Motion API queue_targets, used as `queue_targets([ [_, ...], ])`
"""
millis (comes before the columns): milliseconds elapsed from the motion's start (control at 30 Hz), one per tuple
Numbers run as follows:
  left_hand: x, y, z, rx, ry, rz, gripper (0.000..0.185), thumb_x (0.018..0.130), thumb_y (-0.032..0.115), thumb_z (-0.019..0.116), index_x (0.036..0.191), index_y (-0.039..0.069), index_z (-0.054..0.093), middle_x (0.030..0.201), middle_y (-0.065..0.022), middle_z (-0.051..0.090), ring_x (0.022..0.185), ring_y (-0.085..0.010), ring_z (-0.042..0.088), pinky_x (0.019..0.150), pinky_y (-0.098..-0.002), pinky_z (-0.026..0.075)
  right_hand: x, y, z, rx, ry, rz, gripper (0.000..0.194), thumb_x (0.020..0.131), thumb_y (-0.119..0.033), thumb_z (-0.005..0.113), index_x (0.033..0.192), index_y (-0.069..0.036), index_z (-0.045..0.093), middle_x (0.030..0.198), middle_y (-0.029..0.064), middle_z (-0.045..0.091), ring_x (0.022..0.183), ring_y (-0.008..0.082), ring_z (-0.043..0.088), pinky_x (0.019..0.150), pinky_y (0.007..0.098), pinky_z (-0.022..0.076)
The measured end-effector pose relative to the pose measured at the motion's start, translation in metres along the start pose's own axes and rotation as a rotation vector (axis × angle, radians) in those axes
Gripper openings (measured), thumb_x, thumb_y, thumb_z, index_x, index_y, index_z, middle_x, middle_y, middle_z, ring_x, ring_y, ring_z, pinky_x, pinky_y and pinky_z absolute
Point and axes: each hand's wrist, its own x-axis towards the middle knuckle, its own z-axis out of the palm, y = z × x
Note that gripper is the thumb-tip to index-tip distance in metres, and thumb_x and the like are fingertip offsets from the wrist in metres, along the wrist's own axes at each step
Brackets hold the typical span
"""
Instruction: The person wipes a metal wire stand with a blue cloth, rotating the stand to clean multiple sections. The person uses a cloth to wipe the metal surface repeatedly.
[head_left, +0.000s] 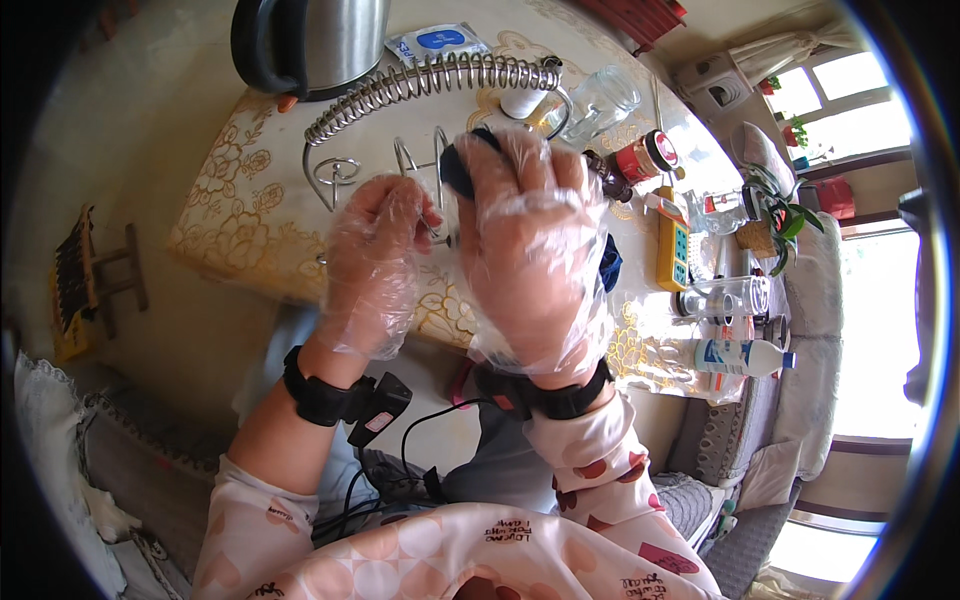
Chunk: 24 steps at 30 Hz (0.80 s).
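A metal wire rack (435, 81) with a long coil spring along its top bar stands before me on the table. My left hand (379, 255), in a clear plastic glove, is closed around a thin wire part of the rack at its near side. My right hand (529, 232), gloved the same way, holds a dark cloth (457, 171) against the rack's wires. The fingertips and the wire under the cloth are hidden. A dark blue bunched cloth (610, 262) shows beside my right wrist; whether it is the same piece, I cannot tell.
On the patterned tablecloth (225, 172) are a steel kettle (341, 45), a wipes packet (442, 39), a glass jar (607, 97) and a red-labelled jar (645, 156). Rightward lie a yellow power strip (673, 244), a clear bottle (724, 296) and a white bottle (742, 357). Cables (409, 439) hang from my wristbands.
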Motion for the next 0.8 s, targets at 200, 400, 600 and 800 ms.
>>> queue_targets([
  [200,-0.001,0.004,0.001,0.062,0.031,-0.052,0.021,0.1,0.028,0.065,0.099,0.007,0.062,0.088,-0.0006,0.061,0.075,-0.0072,0.051,0.072,-0.0228,0.042,-0.053,-0.002,0.0,0.026,-0.043,0.06,0.052,0.072,0.002,0.067,0.123,-0.005,0.067,0.126,0.0168,0.059,0.101,0.0345,0.06,0.085,0.0446,0.052],
  [400,0.002,0.005,-0.001,0.12,-0.045,-0.012,0.02,0.104,0.024,0.057,0.095,0.007,0.063,0.087,-0.0004,0.062,0.074,-0.0065,0.053,0.07,-0.0221,0.045,-0.088,0.009,0.019,0.059,-0.082,0.083,0.046,0.075,0.005,0.064,0.12,-0.003,0.069,0.125,0.0198,0.059,0.102,0.0365,0.061,0.087,0.0431,0.0517],
  [600,-0.003,-0.002,0.001,0.099,0.002,-0.019,0.017,0.102,0.023,0.061,0.099,0.006,0.063,0.089,0.0004,0.063,0.078,-0.0064,0.054,0.072,-0.0224,0.045,-0.049,0.003,-0.024,0.279,-0.05,0.086,0.058,0.064,0.007,0.071,0.121,-0.006,0.068,0.112,0.0188,0.065,0.095,0.0388,0.066,0.078,0.0453,0.0545],
  [800,-0.023,-0.032,0.004,0.218,-0.011,0.187,0.023,0.1,0.005,0.056,0.123,0.004,0.055,0.116,-0.0049,0.06,0.095,-0.0133,0.061,0.084,-0.0267,0.05,0.014,-0.001,-0.005,0.285,-0.043,-0.196,0.042,0.07,-0.006,0.072,0.111,-0.004,0.069,0.105,0.015,0.067,0.091,0.0355,0.067,0.08,0.0437,0.0549],
])
